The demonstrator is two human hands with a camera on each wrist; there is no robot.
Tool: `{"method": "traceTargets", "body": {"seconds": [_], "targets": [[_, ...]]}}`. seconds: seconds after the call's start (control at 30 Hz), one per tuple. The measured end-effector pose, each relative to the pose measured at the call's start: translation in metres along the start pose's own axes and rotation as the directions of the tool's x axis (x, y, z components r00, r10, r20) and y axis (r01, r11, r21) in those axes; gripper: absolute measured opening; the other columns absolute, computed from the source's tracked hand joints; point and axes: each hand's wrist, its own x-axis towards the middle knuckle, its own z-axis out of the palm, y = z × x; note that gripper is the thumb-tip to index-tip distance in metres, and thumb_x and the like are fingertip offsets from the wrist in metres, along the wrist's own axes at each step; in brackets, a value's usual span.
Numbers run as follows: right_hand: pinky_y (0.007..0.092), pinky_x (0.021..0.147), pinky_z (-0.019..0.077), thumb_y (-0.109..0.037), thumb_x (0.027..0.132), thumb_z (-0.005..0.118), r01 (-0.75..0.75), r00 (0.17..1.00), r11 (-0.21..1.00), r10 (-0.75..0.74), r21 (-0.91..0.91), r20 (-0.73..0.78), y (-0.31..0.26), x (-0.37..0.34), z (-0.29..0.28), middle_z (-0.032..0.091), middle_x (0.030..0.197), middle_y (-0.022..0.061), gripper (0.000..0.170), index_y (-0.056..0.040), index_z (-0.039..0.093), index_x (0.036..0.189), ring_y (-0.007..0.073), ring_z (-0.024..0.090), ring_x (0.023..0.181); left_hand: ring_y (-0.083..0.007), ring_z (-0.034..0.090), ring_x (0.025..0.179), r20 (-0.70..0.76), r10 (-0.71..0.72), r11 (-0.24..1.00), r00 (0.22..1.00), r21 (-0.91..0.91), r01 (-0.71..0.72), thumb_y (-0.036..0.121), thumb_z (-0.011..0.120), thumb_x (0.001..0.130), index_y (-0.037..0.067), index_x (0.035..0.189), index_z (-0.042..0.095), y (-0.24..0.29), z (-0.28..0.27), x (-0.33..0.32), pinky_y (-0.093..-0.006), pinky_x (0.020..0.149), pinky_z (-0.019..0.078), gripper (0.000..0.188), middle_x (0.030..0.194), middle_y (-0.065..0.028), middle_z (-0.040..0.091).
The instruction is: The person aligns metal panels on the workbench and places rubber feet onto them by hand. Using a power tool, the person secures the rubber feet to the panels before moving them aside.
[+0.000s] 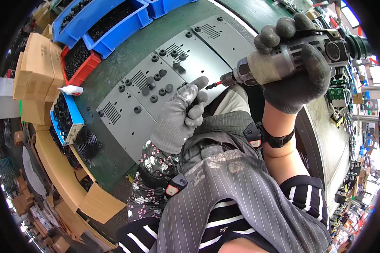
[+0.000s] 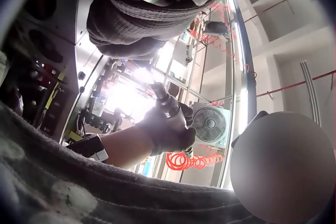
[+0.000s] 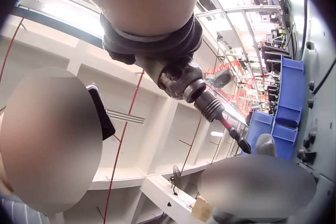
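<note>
My right hand [image 1: 297,67], in a dark glove, grips a power screwdriver [image 1: 264,67] that points left. Its red bit [image 1: 215,84] ends in a black tip, also seen in the right wrist view beside a gloved fingertip [image 3: 265,144]. My left hand [image 1: 177,116], in a grey glove, is close to that tip with its fingers curled; I cannot tell whether something lies inside them. Beneath and beyond it are grey slotted metal panels [image 1: 133,109] in a row. Several round black rubber feet [image 1: 154,98] sit on these panels, some clustered near the left hand.
Blue bins [image 1: 114,31] of small black parts stand at the back left, beside a red bin [image 1: 82,67]. Nearer are a white bottle [image 1: 71,90], a blue box [image 1: 67,122] of black parts and cardboard boxes [image 1: 40,63]. The green tabletop [image 1: 114,156] shows around the panels.
</note>
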Motion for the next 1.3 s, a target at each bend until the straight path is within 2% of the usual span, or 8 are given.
{"method": "traceTargets", "body": {"seconds": [0.13,0.23,0.43,0.63,0.73,1.07,1.13,1.3], "targets": [[0.0345,0.077,0.0368,-0.024,0.076,0.052,-0.028,0.999,0.999,0.027,0.042,0.033,0.005,0.002,0.008,0.050,0.101,0.0091,0.051,-0.0024,0.044,0.122,0.0231,0.045,0.089,-0.0023,0.042,0.056,-0.176,0.091,0.992,0.980,0.105,-0.074,0.013,0.041,0.097,0.001,0.120,0.049,-0.001,0.003,-0.004,-0.0138,0.044,0.0347,0.027,0.085,-0.0038,0.055],[0.0346,0.076,0.0369,-0.024,0.076,0.052,-0.020,1.000,1.000,0.020,0.016,-0.014,0.010,-0.001,0.012,0.050,0.100,0.0090,0.051,-0.0028,0.044,0.122,0.0231,0.045,0.087,-0.0033,0.043,0.057,-0.126,0.227,0.969,0.966,0.134,-0.210,0.013,0.042,0.097,0.004,0.115,0.051,-0.002,0.001,-0.005,-0.0141,0.045,0.0357,0.023,0.084,-0.0036,0.055],[0.0360,0.075,0.0374,-0.023,0.077,0.050,0.001,0.999,1.000,-0.003,-0.031,-0.054,0.019,-0.005,0.011,0.051,0.099,0.0098,0.052,-0.0019,0.044,0.123,0.0240,0.046,0.086,-0.0039,0.045,0.058,-0.189,0.142,0.989,0.972,-0.004,-0.145,0.014,0.045,0.096,0.004,0.109,0.055,0.000,-0.009,-0.009,-0.0146,0.046,0.0370,0.019,0.083,-0.0035,0.056],[0.0363,0.076,0.0378,-0.022,0.077,0.050,0.053,0.998,0.999,-0.053,-0.002,-0.036,0.023,-0.006,0.012,0.051,0.100,0.0104,0.051,-0.0012,0.045,0.123,0.0248,0.047,0.087,-0.0041,0.042,0.064,-0.092,0.094,0.995,0.991,-0.009,-0.095,0.021,0.047,0.096,0.003,0.114,0.050,-0.001,-0.009,-0.011,-0.0135,0.048,0.0358,0.026,0.087,-0.0019,0.050],[0.0362,0.076,0.0381,-0.022,0.077,0.050,0.063,0.995,0.998,-0.064,-0.011,-0.082,0.023,-0.009,0.013,0.051,0.100,0.0104,0.051,-0.0014,0.045,0.123,0.0248,0.047,0.087,-0.0034,0.045,0.058,-0.137,0.092,0.992,0.986,-0.069,-0.102,0.018,0.049,0.095,0.000,0.110,0.055,-0.003,0.000,-0.010,-0.0146,0.044,0.0363,0.024,0.081,-0.0040,0.055],[0.0340,0.073,0.0371,-0.023,0.078,0.051,0.060,0.995,0.996,-0.055,-0.063,0.082,0.010,-0.020,0.002,0.050,0.099,0.0087,0.049,-0.0057,0.045,0.123,0.0222,0.047,0.085,-0.0026,0.045,0.057,-0.182,0.060,0.998,0.981,-0.002,-0.062,0.017,0.049,0.095,-0.001,0.107,0.055,-0.015,0.008,-0.003,-0.0135,0.044,0.0355,0.023,0.079,-0.0033,0.054],[0.0336,0.072,0.0368,-0.023,0.077,0.051,0.066,0.996,0.996,-0.062,-0.056,0.070,0.006,-0.023,-0.002,0.049,0.098,0.0079,0.050,-0.0054,0.044,0.123,0.0217,0.046,0.085,-0.0017,0.045,0.057,-0.184,0.109,0.990,0.977,0.112,-0.089,0.018,0.050,0.094,0.000,0.105,0.057,-0.018,0.011,-0.003,-0.0132,0.044,0.0354,0.022,0.077,-0.0020,0.054],[0.0319,0.072,0.0374,-0.023,0.076,0.055,0.050,0.968,0.999,-0.046,0.011,-0.245,-0.002,-0.032,-0.008,0.047,0.096,0.0085,0.051,-0.0021,0.042,0.121,0.0208,0.044,0.084,-0.0012,0.048,0.059,-0.035,0.049,0.968,0.998,0.248,-0.039,0.018,0.051,0.094,0.000,0.109,0.057,-0.016,-0.003,-0.006,-0.0148,0.046,0.0384,0.025,0.076,-0.0011,0.057]]}}
